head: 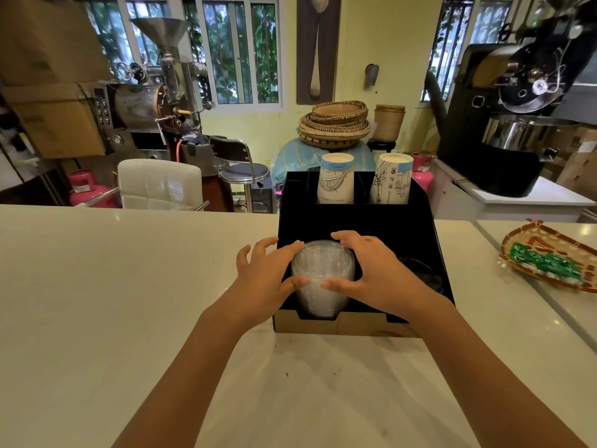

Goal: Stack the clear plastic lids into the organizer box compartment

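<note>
A tall stack of clear plastic lids [323, 270] stands in the front left compartment of the black organizer box [355, 221] on the white counter. My left hand [265, 276] wraps the stack's left side, with thumb and forefinger on it. My right hand [371, 270] holds the right side, its thumb on the front of the stack and fingers over the top edge. The stack's lower part is hidden behind the box's front wall. Black lids [423, 273] lie in the front right compartment.
Two stacks of printed paper cups [336, 182] [391, 179] stand in the box's rear slots. A woven tray with green packets [549, 257] sits at the counter's right. Chairs, woven baskets and coffee roasters stand beyond the counter's far edge.
</note>
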